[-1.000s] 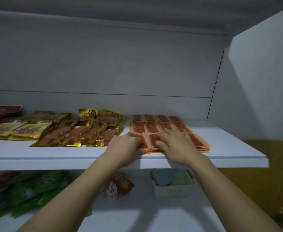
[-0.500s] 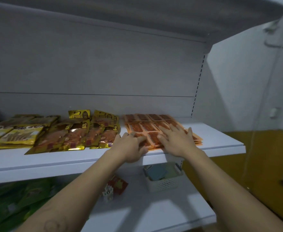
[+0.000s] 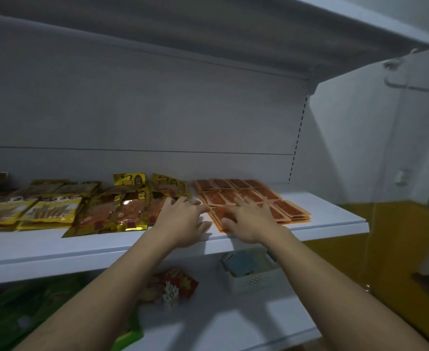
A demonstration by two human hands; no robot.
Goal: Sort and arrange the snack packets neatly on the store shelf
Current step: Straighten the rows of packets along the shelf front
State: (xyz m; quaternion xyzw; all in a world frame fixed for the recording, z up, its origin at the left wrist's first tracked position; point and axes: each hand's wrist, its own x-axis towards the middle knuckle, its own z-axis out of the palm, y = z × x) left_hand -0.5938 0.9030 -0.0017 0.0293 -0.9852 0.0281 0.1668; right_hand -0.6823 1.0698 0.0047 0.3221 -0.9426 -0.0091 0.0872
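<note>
Pressing down with the right hand [image 3: 248,219], fingers straight and spread, gripping nothing, on the near corner of the orange packets [image 3: 269,196], laid out in thin flat stacks under and beyond the palm. Resting the left hand [image 3: 183,221] just beside it, fingers likewise straight and apart, at the left edge of those stacks, with gold packets [image 3: 122,209] further to its left. Probably light, thin, bendy and slick, so apt to slide and fan out. Best squared by flat palms pushing against stack edges, or lifted by pinching a whole stack at its near edge on the shelf [image 3: 335,224].
</note>
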